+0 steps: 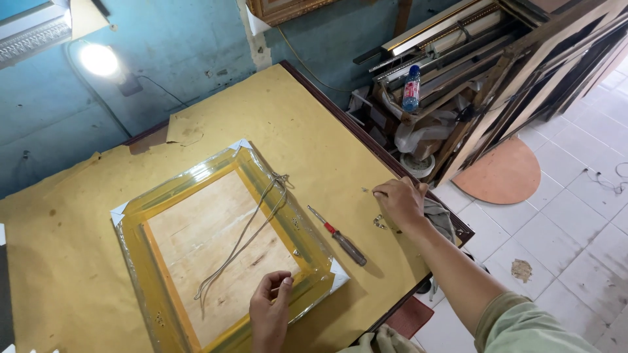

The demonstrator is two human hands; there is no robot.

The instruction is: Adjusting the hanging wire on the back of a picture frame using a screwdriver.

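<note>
— Where are the hands?
— The left hand (269,307) presses its fingers on the wrapped picture frame (226,252), lying back up on the desk (307,124). The right hand (400,199) pinches small metal fittings (379,222) near the screwdriver (337,236).

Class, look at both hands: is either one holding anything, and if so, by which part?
The left hand presses on the wrapped frame's near edge, gripping nothing. The right hand pinches at small metal bits on the table; what it holds cannot be told.
</note>
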